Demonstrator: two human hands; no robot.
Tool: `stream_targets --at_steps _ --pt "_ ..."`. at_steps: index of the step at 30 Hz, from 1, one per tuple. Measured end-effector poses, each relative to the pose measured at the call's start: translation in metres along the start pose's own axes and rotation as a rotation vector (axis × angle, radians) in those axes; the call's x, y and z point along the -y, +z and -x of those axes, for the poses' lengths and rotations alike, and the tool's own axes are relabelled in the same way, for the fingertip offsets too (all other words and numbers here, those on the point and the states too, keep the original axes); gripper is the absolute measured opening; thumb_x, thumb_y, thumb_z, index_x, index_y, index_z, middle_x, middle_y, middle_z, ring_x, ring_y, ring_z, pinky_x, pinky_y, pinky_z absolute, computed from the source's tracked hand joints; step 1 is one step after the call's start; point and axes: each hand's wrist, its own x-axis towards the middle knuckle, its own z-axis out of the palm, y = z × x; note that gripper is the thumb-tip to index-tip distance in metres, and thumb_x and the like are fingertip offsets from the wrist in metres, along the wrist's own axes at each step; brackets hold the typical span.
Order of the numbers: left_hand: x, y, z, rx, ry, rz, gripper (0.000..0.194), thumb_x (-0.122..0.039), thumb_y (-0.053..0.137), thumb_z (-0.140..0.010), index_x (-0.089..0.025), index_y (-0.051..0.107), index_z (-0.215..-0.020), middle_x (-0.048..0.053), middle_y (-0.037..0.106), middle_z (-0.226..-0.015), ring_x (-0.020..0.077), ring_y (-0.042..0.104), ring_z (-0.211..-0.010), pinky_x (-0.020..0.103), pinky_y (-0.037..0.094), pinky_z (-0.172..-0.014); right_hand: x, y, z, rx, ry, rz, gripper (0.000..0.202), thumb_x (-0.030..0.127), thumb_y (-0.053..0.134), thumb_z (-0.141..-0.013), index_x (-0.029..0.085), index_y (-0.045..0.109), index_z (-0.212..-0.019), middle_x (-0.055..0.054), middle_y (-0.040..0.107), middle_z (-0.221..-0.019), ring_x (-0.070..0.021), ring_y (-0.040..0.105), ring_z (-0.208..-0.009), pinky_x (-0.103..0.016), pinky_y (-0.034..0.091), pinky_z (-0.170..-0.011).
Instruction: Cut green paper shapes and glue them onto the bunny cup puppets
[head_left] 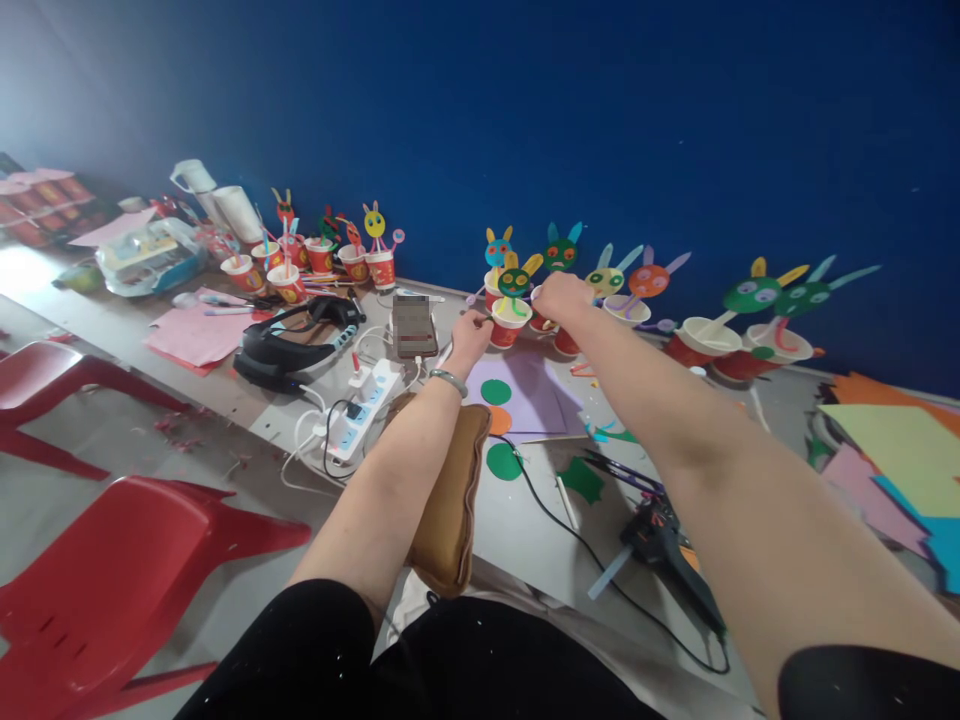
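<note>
My left hand [470,338], with a bangle on the wrist, is at the left side of a red paper cup [507,332]. Its fingers are curled near the rim; what they hold, if anything, is too small to tell. A green paper bunny face [514,281] with yellow ears stands in that cup. On the cup's other side, my right hand [564,299] is closed, back towards me, fingertips mostly hidden. Behind it stands a green face [561,253] with blue ears. Right of it are a pale yellow face [606,281] and an orange one [649,280].
A phone [414,326], power strip [365,411] and black headset [294,345] lie left. Purple paper [534,385] and green discs [505,461] lie in front. A glue gun [664,560] with its cable is at right. Red chairs [120,560] stand at left.
</note>
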Motion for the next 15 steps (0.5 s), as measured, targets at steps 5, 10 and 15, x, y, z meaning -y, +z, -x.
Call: stream_targets --at_steps 5,10,15 --pt "0.0 0.002 0.0 0.014 0.022 0.005 0.013 -0.009 0.065 -0.089 -0.019 0.067 -0.08 0.0 0.072 -0.079 0.0143 0.065 -0.079 0.026 0.053 -0.084 0.003 -0.004 0.008 0.02 0.066 0.003 0.039 0.021 0.059 -0.1 0.004 0.074 -0.132 -0.031 0.075 -0.132 -0.0369 0.073 -0.126 -0.045 0.059 -0.101" --pt "-0.001 0.002 0.001 0.034 0.034 -0.004 0.012 -0.009 0.066 -0.089 -0.019 0.067 -0.082 0.002 0.074 -0.082 0.0151 0.066 -0.079 0.027 0.053 -0.085 0.002 -0.009 0.017 0.033 0.071 -0.007 0.039 0.022 0.055 -0.102 0.004 0.074 -0.131 -0.031 0.073 -0.136 -0.0367 0.073 -0.126 -0.044 0.059 -0.101" --pt "-0.001 0.002 0.001 0.047 0.05 -0.025 0.011 -0.009 0.065 -0.09 -0.018 0.07 -0.086 0.004 0.078 -0.091 0.017 0.069 -0.086 0.03 0.055 -0.09 0.002 -0.017 0.026 -0.011 0.07 -0.003 0.041 0.027 0.053 -0.103 0.004 0.074 -0.13 -0.031 0.074 -0.131 -0.0376 0.073 -0.124 -0.045 0.058 -0.1"
